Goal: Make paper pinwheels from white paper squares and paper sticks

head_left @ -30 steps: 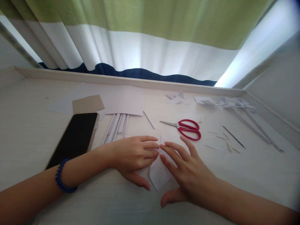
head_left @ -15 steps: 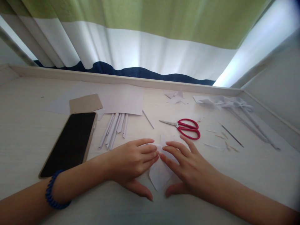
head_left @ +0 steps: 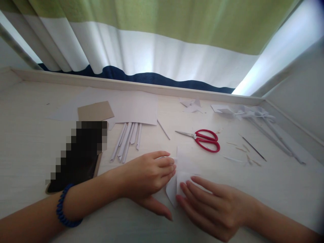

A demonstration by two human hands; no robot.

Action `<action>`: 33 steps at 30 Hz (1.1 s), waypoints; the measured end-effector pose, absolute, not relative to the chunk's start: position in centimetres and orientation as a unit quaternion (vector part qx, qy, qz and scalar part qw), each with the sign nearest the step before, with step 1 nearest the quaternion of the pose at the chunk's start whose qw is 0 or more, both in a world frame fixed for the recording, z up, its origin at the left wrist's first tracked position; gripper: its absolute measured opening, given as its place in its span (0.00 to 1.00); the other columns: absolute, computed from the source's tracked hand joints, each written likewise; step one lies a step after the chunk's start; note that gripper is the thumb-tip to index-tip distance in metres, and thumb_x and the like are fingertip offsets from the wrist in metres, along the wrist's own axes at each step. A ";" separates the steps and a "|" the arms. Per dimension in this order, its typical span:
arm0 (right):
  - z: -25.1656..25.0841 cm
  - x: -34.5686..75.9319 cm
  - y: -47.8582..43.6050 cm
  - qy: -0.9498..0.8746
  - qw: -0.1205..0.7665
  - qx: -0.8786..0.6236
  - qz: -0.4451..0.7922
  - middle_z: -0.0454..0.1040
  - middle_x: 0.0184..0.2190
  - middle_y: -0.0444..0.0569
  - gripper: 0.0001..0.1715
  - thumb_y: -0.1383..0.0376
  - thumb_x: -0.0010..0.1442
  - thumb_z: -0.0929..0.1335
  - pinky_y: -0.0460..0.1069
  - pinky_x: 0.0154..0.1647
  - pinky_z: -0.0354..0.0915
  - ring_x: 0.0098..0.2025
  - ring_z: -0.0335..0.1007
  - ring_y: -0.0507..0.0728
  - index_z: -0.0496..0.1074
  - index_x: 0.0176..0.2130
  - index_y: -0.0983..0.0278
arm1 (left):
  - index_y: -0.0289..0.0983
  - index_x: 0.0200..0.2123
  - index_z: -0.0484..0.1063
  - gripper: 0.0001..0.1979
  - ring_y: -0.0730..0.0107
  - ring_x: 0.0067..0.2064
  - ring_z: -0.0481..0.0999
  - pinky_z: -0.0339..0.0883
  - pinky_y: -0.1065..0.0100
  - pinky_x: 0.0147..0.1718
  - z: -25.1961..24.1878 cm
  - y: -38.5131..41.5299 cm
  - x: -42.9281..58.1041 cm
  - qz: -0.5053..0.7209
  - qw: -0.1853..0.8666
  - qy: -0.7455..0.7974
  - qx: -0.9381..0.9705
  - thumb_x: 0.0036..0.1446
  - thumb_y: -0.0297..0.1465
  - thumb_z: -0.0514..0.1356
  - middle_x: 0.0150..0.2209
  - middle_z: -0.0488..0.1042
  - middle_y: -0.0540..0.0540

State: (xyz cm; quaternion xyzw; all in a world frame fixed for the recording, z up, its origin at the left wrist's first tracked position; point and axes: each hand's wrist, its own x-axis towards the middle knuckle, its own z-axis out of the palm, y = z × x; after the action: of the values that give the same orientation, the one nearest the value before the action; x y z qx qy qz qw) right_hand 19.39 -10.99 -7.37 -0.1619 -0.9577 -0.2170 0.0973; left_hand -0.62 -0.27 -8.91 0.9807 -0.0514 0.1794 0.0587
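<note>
White paper (head_left: pixel 183 176), hands (head_left: pixel 149 173) (head_left: pixel 219 204) at edges; scissors (head_left: pixel 195 136) apart

A curtain (head_left: pixel 152 40) banded in green, white and navy hung beyond the table (head_left: pixel 27 145). A tan card (head_left: pixel 96 110) lay just beyond the phone (head_left: pixel 76 168) (partly pixelated), while red-handled scissors (head_left: pixel 198 137) pointed their blades leftward, with a thin dark rod (head_left: pixel 254 149) to their right.

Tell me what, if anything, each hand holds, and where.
The left hand rests on the left side of the folded white paper, not gripping it. The right hand touches its right side; whether it pinches cannot be told.
</note>
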 end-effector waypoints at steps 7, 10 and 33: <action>-7.3 18.7 -11.1 -0.936 0.195 -0.269 -0.117 0.77 0.32 0.51 0.14 0.71 0.57 0.59 0.53 0.40 0.67 0.33 0.72 0.56 0.73 0.33 0.67 | 0.26 0.39 0.70 0.37 0.60 0.41 0.70 0.56 0.60 0.50 -9.0 -0.2 -0.7 0.178 0.063 -0.051 0.981 0.50 0.56 0.44 0.38 0.74 0.37; -7.1 18.7 -11.1 -0.929 0.205 -0.300 -0.076 0.77 0.31 0.52 0.16 0.72 0.59 0.57 0.52 0.38 0.68 0.33 0.72 0.56 0.72 0.34 0.68 | 0.27 0.39 0.70 0.37 0.60 0.41 0.70 0.56 0.60 0.49 -8.9 -0.2 -0.7 0.180 0.063 -0.049 0.980 0.50 0.56 0.45 0.37 0.74 0.38; -9.7 19.5 -10.8 -0.890 0.227 -0.394 -0.017 0.74 0.39 0.53 0.10 0.75 0.54 0.66 0.54 0.37 0.65 0.37 0.66 0.57 0.70 0.40 0.72 | 0.28 0.40 0.71 0.16 0.64 0.43 0.69 0.58 0.60 0.49 -8.9 -0.3 -0.7 0.173 0.033 -0.024 0.984 0.59 0.31 0.48 0.41 0.73 0.42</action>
State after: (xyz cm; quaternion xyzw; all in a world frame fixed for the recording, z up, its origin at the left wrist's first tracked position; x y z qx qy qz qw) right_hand 19.48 -10.84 -9.74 -0.3940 -0.8904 -0.0168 0.2271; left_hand -0.72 -0.34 -8.94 0.9841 -0.0241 0.1727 0.0334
